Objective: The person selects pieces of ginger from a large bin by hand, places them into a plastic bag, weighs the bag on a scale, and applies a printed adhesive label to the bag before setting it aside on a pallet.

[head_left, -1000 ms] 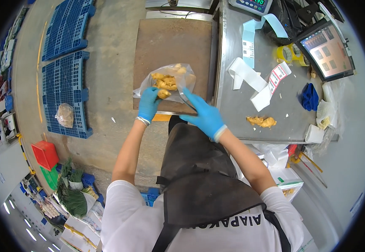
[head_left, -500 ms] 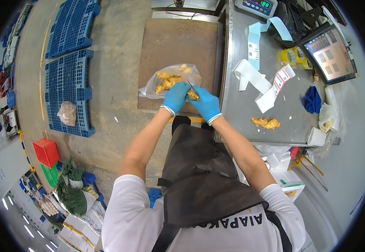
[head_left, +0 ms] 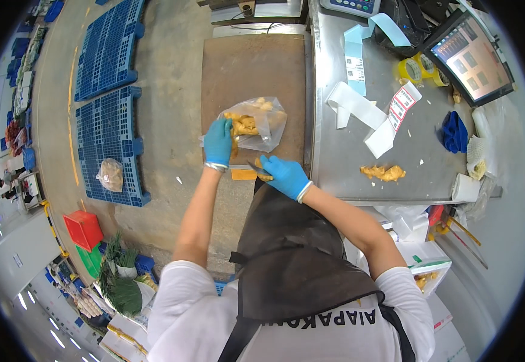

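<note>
A clear plastic bag (head_left: 270,134) with several knobs of ginger (head_left: 242,125) lies on a brown board. At its left edge is my left hand (head_left: 217,142), in a blue glove, with the fingers curled and partly hidden. Ginger shows right beside those fingers and appears to be in their grip. Nearer my body, my gloved right hand (head_left: 284,175) is closed round a small knife (head_left: 254,166), its dark blade pointing left. A ginger piece (head_left: 265,175) sits against the blade and the fingers of that hand.
To the right, a metal table (head_left: 335,175) bears one ginger root (head_left: 383,173), label strips (head_left: 378,134), yellow tape rolls (head_left: 418,68), a blue cloth (head_left: 454,132), a scale (head_left: 353,5) and a screen (head_left: 470,57). Blue pallets (head_left: 108,114) lie on the floor at left.
My hands have drawn apart: the left has moved left to the bag's edge, the right toward my body with knife and ginger. The whole view has shifted slightly.
</note>
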`<control>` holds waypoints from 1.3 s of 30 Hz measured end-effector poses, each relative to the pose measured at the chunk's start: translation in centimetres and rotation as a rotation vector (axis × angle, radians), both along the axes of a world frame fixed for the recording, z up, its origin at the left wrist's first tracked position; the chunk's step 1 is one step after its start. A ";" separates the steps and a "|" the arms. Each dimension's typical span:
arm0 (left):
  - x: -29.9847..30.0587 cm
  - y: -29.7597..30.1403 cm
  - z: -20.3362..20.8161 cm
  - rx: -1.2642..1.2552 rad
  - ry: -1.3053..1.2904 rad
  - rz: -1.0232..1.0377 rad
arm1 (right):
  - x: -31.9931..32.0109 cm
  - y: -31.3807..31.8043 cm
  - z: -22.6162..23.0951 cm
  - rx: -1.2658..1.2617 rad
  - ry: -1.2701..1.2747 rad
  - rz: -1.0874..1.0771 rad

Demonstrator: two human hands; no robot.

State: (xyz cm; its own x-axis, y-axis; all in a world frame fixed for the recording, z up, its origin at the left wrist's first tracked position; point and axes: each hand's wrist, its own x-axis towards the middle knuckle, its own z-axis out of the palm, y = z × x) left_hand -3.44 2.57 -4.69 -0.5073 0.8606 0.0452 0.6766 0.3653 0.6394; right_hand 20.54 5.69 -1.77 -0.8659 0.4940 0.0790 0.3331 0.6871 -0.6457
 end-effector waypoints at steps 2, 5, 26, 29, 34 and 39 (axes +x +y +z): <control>-1.2 1.0 0.1 0.052 0.143 -0.036 | 1.4 -1.2 0.7 -0.133 -0.026 -0.011; -1.8 2.6 -1.6 0.138 0.379 -0.125 | 3.8 -1.5 2.2 -0.282 0.084 -0.203; 5.9 -8.9 0.2 0.009 -0.171 -0.041 | 34.2 14.8 2.8 0.034 -0.733 -1.314; 6.8 -13.0 0.8 -0.029 -0.231 0.065 | 35.4 15.2 2.5 -0.051 -0.756 -1.264; 5.5 -17.4 1.2 -0.144 -0.273 0.287 | 39.3 16.9 -0.1 -0.149 -0.588 -1.419; 2.6 -15.6 -0.5 -0.145 -0.208 0.359 | 46.7 17.6 -2.7 -0.189 -0.735 -1.377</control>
